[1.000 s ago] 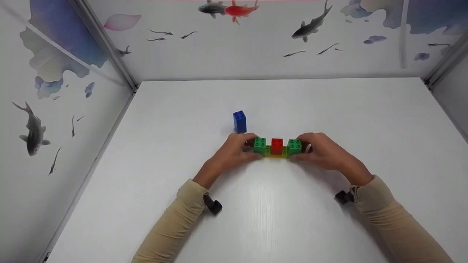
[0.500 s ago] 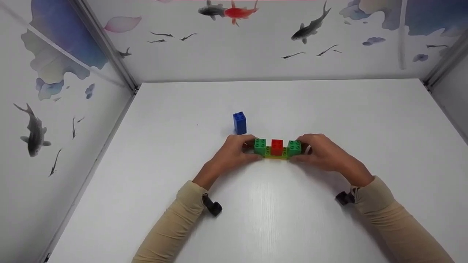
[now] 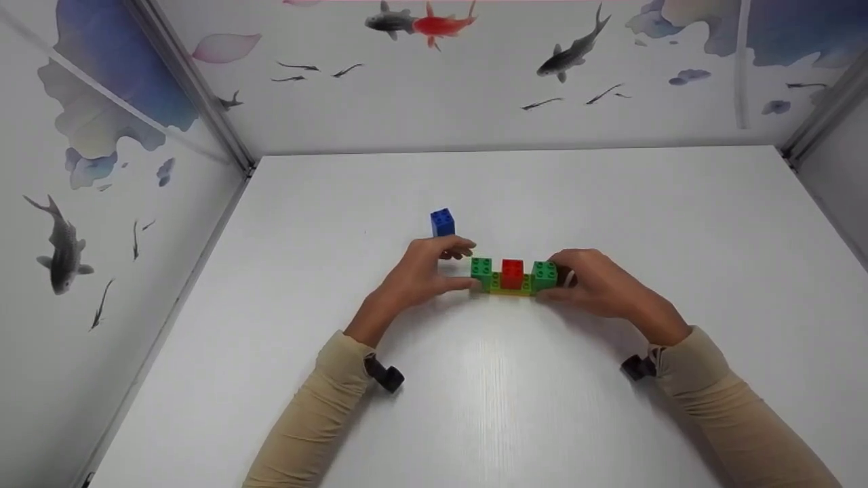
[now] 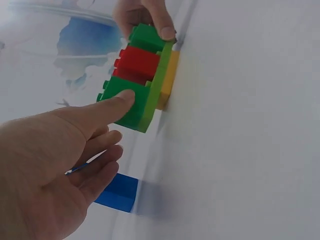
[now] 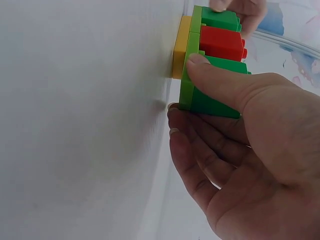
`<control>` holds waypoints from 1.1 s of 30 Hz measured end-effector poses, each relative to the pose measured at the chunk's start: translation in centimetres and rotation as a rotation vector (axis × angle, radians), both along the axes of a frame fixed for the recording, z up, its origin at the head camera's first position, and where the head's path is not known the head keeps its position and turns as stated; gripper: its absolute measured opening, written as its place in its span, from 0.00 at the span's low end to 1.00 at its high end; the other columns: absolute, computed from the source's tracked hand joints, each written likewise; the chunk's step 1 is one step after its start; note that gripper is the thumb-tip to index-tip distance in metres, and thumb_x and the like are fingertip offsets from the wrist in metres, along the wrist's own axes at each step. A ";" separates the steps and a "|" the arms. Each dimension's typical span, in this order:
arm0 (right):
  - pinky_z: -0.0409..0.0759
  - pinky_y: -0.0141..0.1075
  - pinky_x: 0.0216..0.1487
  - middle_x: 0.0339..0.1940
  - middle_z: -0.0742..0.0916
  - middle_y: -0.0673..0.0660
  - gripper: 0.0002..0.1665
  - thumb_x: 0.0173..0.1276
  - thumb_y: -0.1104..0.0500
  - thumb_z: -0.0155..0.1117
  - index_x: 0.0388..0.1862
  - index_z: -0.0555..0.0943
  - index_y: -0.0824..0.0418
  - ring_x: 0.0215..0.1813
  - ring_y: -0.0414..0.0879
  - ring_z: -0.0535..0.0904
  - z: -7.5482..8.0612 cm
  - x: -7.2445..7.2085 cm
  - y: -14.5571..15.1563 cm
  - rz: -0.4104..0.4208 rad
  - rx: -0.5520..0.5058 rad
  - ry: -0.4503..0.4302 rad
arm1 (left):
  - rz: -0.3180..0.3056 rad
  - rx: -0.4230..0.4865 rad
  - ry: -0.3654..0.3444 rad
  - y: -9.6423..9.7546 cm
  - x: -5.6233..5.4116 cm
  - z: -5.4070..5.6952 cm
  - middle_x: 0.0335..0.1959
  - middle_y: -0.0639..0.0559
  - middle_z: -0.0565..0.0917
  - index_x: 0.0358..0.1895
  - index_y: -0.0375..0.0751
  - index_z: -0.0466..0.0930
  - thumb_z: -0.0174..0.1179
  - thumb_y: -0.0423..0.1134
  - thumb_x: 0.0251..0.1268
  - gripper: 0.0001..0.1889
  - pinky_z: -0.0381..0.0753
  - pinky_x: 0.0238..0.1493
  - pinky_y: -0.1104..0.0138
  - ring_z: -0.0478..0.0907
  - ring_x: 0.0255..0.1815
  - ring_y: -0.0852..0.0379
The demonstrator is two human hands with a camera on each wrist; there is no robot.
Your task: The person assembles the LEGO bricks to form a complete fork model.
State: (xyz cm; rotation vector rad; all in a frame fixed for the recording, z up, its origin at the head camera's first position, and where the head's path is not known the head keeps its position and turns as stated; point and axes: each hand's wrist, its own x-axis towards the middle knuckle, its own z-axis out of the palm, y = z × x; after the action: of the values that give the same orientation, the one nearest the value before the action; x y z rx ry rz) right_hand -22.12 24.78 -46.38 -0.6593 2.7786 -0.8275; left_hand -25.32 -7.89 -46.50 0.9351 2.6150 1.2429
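Note:
A built piece of toy bricks stands between my hands. A light green plate [image 4: 158, 85] over a yellow brick [image 4: 170, 77] carries a left green brick [image 3: 481, 270], a red brick [image 3: 513, 274] and a right green brick [image 3: 544, 274]. My right hand [image 3: 600, 285] grips the right end, its thumb on the near face; some fingers are hidden in the head view. My left hand [image 3: 422, 274] is at the left end, thumb at the green brick and fingers apart from it. Just behind my left hand stands a blue brick [image 3: 443, 221], its lower part hidden.
The white table [image 3: 502, 407] runs to a back wall [image 3: 475, 102] printed with fish. A side wall [image 3: 115, 271] borders it on the left. A small black device [image 3: 386, 376] sits at my left wrist and another black device [image 3: 637, 367] at my right.
My left fingers have come off the left green brick and spread, and the hand has shifted slightly left, in front of the blue brick. My right hand keeps its grip in place.

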 end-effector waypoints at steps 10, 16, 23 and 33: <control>0.84 0.37 0.46 0.40 0.90 0.51 0.19 0.67 0.55 0.82 0.53 0.88 0.60 0.43 0.46 0.83 -0.1 -0.1 0.2 -0.002 0.001 -0.012 | 0.242 0.190 0.270 -0.2 -1.1 0.5 0.56 0.46 0.90 0.64 0.44 0.85 0.73 0.49 0.73 0.22 0.88 0.64 0.51 0.86 0.58 0.48; 0.84 0.36 0.44 0.39 0.90 0.51 0.19 0.67 0.55 0.83 0.52 0.88 0.60 0.42 0.46 0.82 -0.2 -0.1 0.2 -0.005 -0.008 -0.014 | 0.499 0.072 0.308 0.1 -1.5 -0.8 0.72 0.47 0.77 0.76 0.43 0.73 0.71 0.43 0.75 0.31 0.81 0.74 0.61 0.77 0.70 0.50; 0.83 0.37 0.44 0.39 0.89 0.51 0.19 0.67 0.55 0.83 0.52 0.88 0.60 0.41 0.45 0.82 -0.2 -0.1 0.2 0.001 -0.009 -0.010 | 0.547 0.048 0.172 0.1 -1.5 -1.6 0.77 0.45 0.74 0.79 0.44 0.68 0.67 0.43 0.79 0.32 0.78 0.78 0.59 0.75 0.76 0.49; 0.84 0.37 0.45 0.39 0.89 0.51 0.19 0.67 0.53 0.82 0.53 0.88 0.59 0.42 0.45 0.82 0.0 -0.1 0.3 0.001 -0.014 -0.020 | 0.504 0.088 0.129 0.1 -1.7 -1.9 0.71 0.46 0.82 0.77 0.41 0.72 0.64 0.40 0.81 0.26 0.81 0.74 0.60 0.80 0.71 0.50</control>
State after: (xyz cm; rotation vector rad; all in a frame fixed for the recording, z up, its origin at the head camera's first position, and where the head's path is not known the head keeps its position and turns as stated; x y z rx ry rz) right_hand -22.18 25.06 -46.43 -0.6515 2.7567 -0.8493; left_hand -27.06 -7.83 -48.42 0.3776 3.0387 1.4461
